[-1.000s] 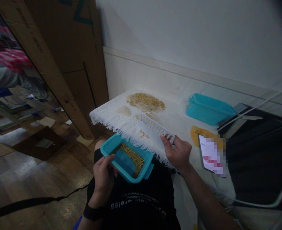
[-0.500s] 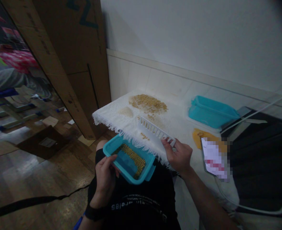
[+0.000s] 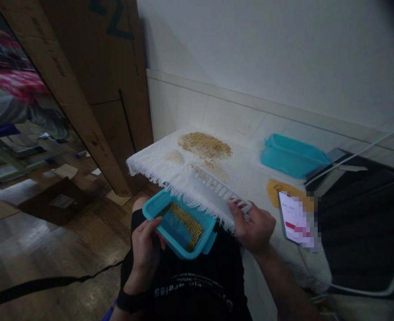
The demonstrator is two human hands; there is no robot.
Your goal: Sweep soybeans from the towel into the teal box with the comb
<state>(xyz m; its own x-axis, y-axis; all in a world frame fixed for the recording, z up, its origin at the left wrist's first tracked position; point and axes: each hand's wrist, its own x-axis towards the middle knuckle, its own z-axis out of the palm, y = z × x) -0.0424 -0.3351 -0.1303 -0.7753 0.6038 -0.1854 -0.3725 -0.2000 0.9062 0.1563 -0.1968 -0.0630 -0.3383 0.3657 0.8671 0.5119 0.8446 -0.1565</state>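
My left hand (image 3: 146,245) grips the near left rim of a teal plastic container (image 3: 146,209) above my lap. Round yellowish beans (image 3: 183,216) lie along its far and right sides, with a few scattered in the middle. My right hand (image 3: 255,225) is closed on the right end of a white slotted plastic basket (image 3: 207,189), tilted at the table's edge above the container. Behind the basket, a heap of beans (image 3: 205,145) spreads over the white fringed tablecloth (image 3: 150,156). Beside it is a small mound of fine pale grain (image 3: 173,156).
Farther right on the table is a second teal container (image 3: 290,156). A phone (image 3: 295,223) rests on an orange-yellow item (image 3: 272,191) beside a black surface (image 3: 360,232) and a white cable. Tall cardboard (image 3: 93,89) stands at the left, with a seated person beyond.
The beans that lay in the white basket no longer show there, and loose beans appear mid-container. My right hand and the basket have shifted slightly right and tilted. The left hand stays put.
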